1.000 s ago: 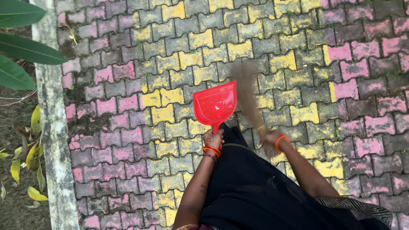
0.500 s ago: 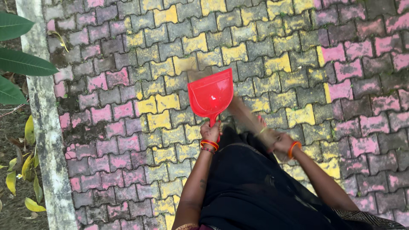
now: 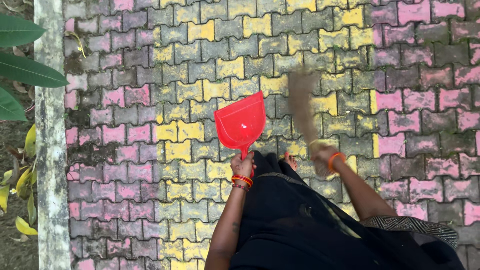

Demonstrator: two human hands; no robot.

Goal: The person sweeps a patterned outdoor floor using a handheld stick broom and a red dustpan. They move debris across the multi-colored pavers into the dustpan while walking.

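My left hand (image 3: 242, 164) grips the handle of a red plastic dustpan (image 3: 241, 122), whose wide mouth points away from me over the paving. My right hand (image 3: 322, 154), with an orange bangle on the wrist, is closed on the handle end of a straw broom (image 3: 301, 102). The broom's bristles are blurred and reach out over the yellow and grey blocks to the right of the dustpan. Red bangles circle my left wrist. My black clothing fills the bottom of the view, and one bare foot (image 3: 290, 161) peeks out beneath it.
The ground is interlocking paving blocks (image 3: 150, 100) in pink, yellow and grey. A pale concrete kerb (image 3: 50, 150) runs down the left side. Beyond it lie soil, large green leaves (image 3: 25, 70) and yellowed leaves (image 3: 20, 185).
The broom has swung from low near my hand out to the far right of the dustpan. The dustpan stays in my left hand, shifted slightly down and left.
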